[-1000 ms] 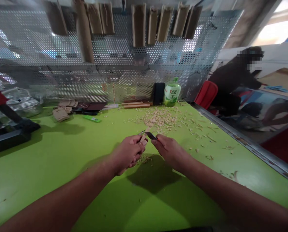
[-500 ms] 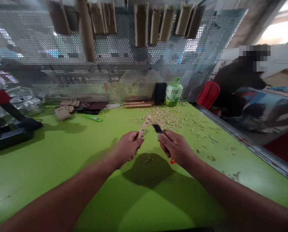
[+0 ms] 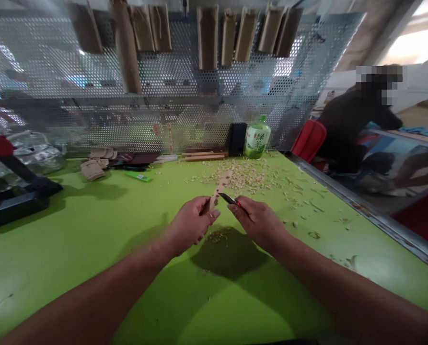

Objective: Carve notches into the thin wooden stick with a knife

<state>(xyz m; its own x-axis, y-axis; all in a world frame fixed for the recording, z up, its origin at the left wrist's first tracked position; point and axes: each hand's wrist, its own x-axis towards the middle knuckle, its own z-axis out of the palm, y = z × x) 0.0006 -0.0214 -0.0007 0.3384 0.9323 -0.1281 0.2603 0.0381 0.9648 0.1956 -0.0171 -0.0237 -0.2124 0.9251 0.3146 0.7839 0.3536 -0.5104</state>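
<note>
My left grip (image 3: 190, 225) is closed firmly round the near end of a flat wooden strip (image 3: 221, 189), and my right grip (image 3: 257, 223) is pinched shut on a small knife (image 3: 228, 198), its dark blade showing and a fleck of red at my fingers. The strip runs from my left grip away toward the far right, tilted up off the desk, with rounded notches along it. My left hand is the nearer one to it. The blade lies across the strip's long axis, pointing left, its tip at the strip's edge; I can't tell if they touch.

Below my hands, a small patch of shavings (image 3: 217, 235) sits in shadow on the green desk (image 3: 55, 273). Farther out, a wide drift of pale shavings (image 3: 240, 175) spreads toward the far edge. There stand wooden sticks (image 3: 204, 157), a black box (image 3: 237, 139) and a green bottle (image 3: 257, 139), its label reading 绿茶. Toward the far left lies a small green stick (image 3: 137, 177). Brown paper sleeves (image 3: 208, 37) hang on a perforated metal panel (image 3: 185, 110), and off to the far right, past a red pad (image 3: 309, 141), a person (image 3: 357, 120) in dark clothes leans forward.
</note>
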